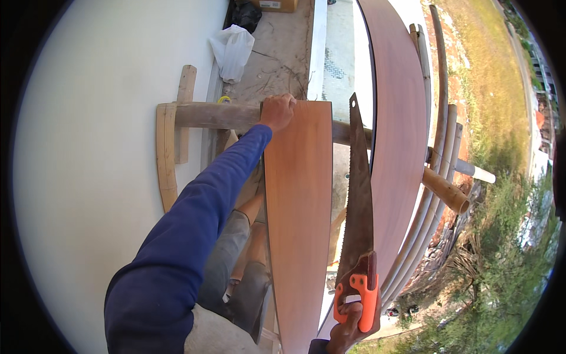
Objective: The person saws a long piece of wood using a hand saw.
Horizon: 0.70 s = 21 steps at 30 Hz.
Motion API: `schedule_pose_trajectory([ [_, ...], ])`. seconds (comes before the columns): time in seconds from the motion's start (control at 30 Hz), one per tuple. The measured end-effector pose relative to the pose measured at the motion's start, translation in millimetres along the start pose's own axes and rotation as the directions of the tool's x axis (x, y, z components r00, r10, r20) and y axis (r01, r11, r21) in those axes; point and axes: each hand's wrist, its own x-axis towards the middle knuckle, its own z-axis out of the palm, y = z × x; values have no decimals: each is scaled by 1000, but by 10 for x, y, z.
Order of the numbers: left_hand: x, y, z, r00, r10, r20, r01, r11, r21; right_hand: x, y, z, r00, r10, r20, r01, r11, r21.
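Note:
My left hand (277, 112) grips the far left corner of a long reddish-brown wood plank (299, 218), its fingers curled over the end. The plank runs away from me and lies across a wooden crossbeam (215, 115). At the lower right, my right hand (346, 331) is closed round the orange handle of a handsaw (361, 200). The saw's blade points away from me, with its toothed edge facing left. It is held just right of the plank, apart from it.
A second, wider brown board (401, 118) stretches along the right. Past it are several long poles (433, 159) and a round post end (454, 197). A pale wall (112, 147) fills the left. At the back lie a white plastic bag (232, 53) and a cardboard box (277, 5).

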Motion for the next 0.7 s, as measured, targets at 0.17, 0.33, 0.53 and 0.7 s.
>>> schedule_pose_trajectory([
  [0.17, 55, 80, 298, 998, -4, -62, 5, 1000, 14, 368, -53, 210, 999, 15, 41, -16, 999, 33],
  [0.33, 69, 276, 288, 999, 30, 21, -29, 999, -46, 586, -77, 618, 998, 49, 29, -52, 989, 141],
  [0.53, 124, 370, 267, 999, 5, 43, -2, 998, -65, 779, 51, 903, 996, -37, 79, 38, 999, -8],
  [0.7, 149, 335, 281, 999, 11, 34, -9, 998, -58, 795, 208, 1109, 984, -130, 125, 130, 992, 6],
])
